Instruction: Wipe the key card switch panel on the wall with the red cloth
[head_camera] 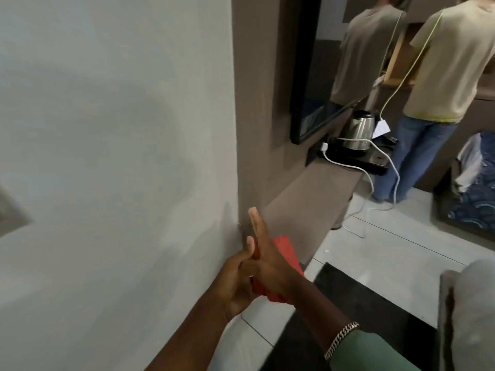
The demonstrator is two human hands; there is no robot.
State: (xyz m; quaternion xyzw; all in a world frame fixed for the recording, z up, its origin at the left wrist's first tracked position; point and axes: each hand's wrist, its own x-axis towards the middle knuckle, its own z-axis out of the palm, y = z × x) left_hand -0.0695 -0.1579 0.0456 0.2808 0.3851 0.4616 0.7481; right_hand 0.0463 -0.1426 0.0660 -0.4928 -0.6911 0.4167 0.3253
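The red cloth point(288, 254) is folded and pressed between my two hands, low beside the corner of the pale wall point(107, 129). My left hand point(235, 282) cups it from the wall side with the thumb up. My right hand point(267, 261), with a bracelet and green sleeve, lies flat on it with fingers stretched upward. A blurred grey plate point(12, 212) shows on the wall at the far left edge, well away from both hands; I cannot tell if it is the key card switch panel.
A brown shelf point(308, 204) runs along the wall to the right, carrying a steel kettle point(357, 132) on a black tray with white cables. A person point(439, 76) stands beyond it next to a mirror point(348, 62). A black mat point(361, 311) lies on the tiled floor.
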